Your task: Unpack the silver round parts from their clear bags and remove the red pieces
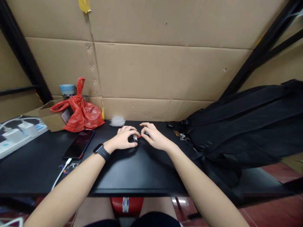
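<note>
Bare forearms (201,171) extend over black tabletop (139,176). Left hand (121,138): fingers grasping dark cylinder (132,138), silvery end facing right, above mid-tabletop. Right hand (156,137): fingers bent beside thin red piece (139,136) at that end; cannot tell whether gripping. Phone (79,145) lies left.

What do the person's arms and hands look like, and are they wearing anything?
The left hand has no glove, and on its wrist is a watch with a black strap, dotted with small holes, and a dark, squarish screen. The right hand has no glove or watch. No sleeves show on either side, and I see no rings.
</note>
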Motion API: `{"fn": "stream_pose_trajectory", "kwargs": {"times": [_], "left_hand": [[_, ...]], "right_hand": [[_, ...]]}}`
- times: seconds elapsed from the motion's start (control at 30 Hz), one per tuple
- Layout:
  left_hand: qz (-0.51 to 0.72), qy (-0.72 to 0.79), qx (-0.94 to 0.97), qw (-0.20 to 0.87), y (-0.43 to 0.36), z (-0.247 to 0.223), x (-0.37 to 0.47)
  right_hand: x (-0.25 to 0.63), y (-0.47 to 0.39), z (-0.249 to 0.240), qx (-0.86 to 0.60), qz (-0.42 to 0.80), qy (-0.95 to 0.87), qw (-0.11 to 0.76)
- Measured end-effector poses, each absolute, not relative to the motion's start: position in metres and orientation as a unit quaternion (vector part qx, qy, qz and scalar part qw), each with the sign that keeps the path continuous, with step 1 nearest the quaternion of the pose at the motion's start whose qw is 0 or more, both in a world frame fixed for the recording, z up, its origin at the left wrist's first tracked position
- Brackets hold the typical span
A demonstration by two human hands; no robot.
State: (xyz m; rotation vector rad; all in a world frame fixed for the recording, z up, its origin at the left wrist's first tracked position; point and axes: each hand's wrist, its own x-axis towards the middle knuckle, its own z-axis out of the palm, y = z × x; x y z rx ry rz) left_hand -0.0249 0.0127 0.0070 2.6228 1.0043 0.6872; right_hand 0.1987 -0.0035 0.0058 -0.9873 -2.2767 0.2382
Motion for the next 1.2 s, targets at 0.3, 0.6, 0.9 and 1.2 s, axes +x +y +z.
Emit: {"fn": "stream_pose_trajectory", "kwargs": {"times": [0.3, 0.6, 0.9, 1.2], "left_hand": [[0.252, 0.465, 0.849, 0.013, 0.052, -0.007, -0.067], [0.240, 0.434, 0.868, -0.023, 0.047, -0.015, -0.054], [0.209, 0.437, 0.874, -0.033, 0.042, -0.012, -0.051], [0.187, 0.444, 0.876, -0.028, 0.038, -0.011, -0.048]], "right_hand": [[0.206, 0.005, -0.001, -0.407, 0.120, -0.872, 0.245], [0.226, 0.034, -0.023, -0.584, 0.016, -0.767, 0.265], [0.232, 0.047, -0.033, -0.610, 0.044, -0.747, 0.261], [0.231, 0.047, -0.032, -0.616, 0.051, -0.743, 0.256]]}}
